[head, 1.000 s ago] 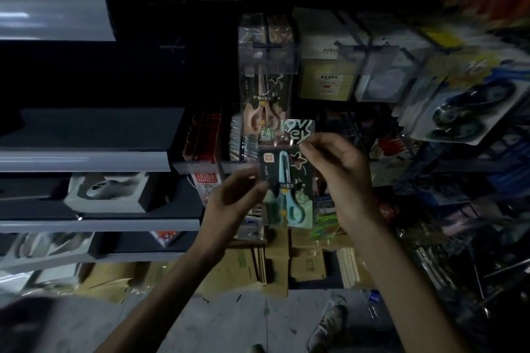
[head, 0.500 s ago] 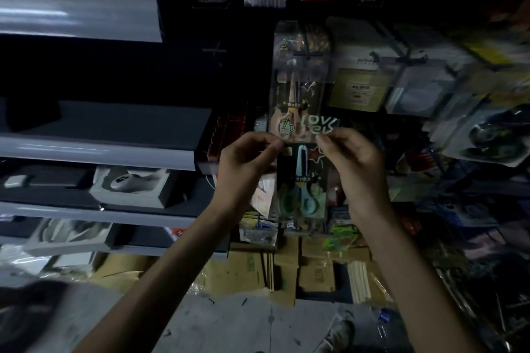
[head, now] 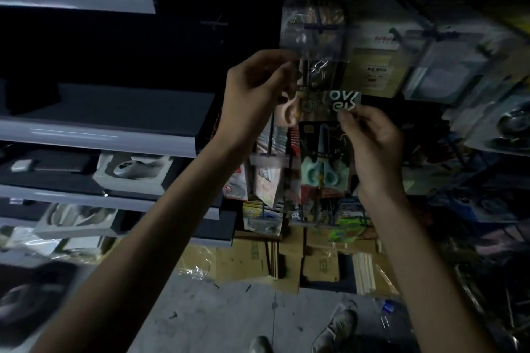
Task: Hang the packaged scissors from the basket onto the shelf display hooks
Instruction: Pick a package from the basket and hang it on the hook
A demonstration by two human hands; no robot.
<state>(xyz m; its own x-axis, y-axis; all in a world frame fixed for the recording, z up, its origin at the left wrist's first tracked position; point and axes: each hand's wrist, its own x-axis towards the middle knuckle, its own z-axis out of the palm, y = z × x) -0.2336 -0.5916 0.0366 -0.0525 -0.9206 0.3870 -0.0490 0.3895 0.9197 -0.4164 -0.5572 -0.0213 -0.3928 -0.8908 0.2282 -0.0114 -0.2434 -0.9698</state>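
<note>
The right hand (head: pixel 375 146) is raised at chest height with its fingers curled. Thumb and forefinger pinch the printed header of a dark card pack of mint-handled scissors (head: pixel 324 152), which hangs straight down from that grip with the handles at the bottom. The left hand (head: pixel 255 94) is lifted higher and a little further left, wrist bent back and fingers curled in. Its fingertips pinch the left edge of a clear plastic pack of peach-handled scissors (head: pixel 312 37), which hangs from a dark wire display hook (head: pixel 321 27). The held pack sits just below and slightly right of the hanging one, its header overlapping that pack's lower part, and it is not on the hook. Both forearms reach up and forward from the bottom of the view.

To the right hang more carded goods, among them a yellowish carded package (head: pixel 372 69), though most are too blurred to tell. On the left run long grey shelves (head: pixel 94 137) carrying a white boxed item (head: pixel 134 173). Flattened brown cardboard (head: pixel 246 261) lies below the display on a grey concrete floor (head: pixel 218 321). A shoe (head: pixel 337 329) shows at the bottom. The room is dim.
</note>
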